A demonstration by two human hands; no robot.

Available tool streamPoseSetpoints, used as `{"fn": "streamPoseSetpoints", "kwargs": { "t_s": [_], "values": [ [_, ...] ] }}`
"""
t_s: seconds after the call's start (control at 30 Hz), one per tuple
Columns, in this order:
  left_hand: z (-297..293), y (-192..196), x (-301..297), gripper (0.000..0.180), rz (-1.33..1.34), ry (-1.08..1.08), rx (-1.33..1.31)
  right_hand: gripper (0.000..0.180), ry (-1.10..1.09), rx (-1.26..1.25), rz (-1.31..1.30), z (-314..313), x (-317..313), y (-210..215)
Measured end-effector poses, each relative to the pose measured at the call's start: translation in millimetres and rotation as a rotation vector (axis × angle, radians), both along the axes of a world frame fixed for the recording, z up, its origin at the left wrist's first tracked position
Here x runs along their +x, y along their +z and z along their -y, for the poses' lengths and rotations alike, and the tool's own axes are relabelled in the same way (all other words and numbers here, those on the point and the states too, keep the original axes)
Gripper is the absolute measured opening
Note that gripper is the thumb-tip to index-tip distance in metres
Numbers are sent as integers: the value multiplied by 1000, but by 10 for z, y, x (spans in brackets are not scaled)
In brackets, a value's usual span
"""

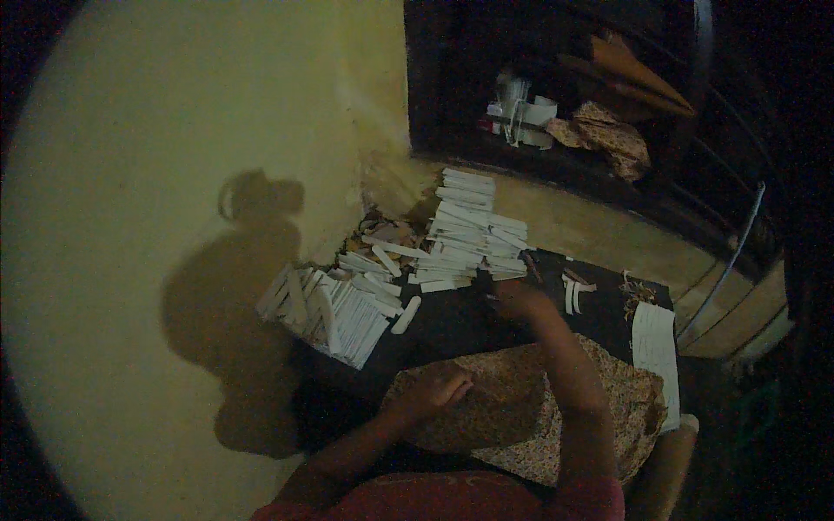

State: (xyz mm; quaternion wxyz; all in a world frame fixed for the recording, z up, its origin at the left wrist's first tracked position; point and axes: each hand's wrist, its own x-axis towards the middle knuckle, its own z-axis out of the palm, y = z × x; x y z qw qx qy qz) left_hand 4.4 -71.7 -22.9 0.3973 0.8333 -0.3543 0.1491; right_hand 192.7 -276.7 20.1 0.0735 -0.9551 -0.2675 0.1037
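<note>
My left hand (439, 388) is over the patterned cloth (512, 408), its fingers curled together; whether anything is inside them is hidden. My right hand (521, 300) reaches over the dark table top (452, 321), close to the near edge of a tall pile of flat white strips (473, 230). Its fingertips are lost in the dim light, so I cannot make out their grip. Beside the left pile of white strips (347, 321), one loose strip with rounded ends (406, 315) lies apart.
Scraps (391, 230) fill the wall corner. A few small pale strips (573, 293) and a tangle of threads (638, 291) lie to the right, near a white lined sheet (656, 347). A dark wall recess (452, 95) holds a crumpled cloth (608, 139) and small items.
</note>
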Motion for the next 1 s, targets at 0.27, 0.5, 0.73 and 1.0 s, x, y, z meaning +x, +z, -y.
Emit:
{"fn": "streamPoseSetpoints", "kwargs": {
  "t_s": [0.27, 0.5, 0.73, 1.0],
  "values": [
    [-25, 222, -90, 19, -196, 195, -15, 15, 104, 1084, 585, -932, -248, 1180],
    [-14, 280, 21, 17, 81, 272, -44, 18, -195, 1270, 4, -328, -839, 1068],
    [-50, 190, 478, 14, -179, 451, -172, 53, -164, 1714, -275, 358, -1074, 813],
    [-301, 104, 1166, 14, -168, 665, 255, 49, -448, 1217, 18, 359, -946, -229]
  ]
}}
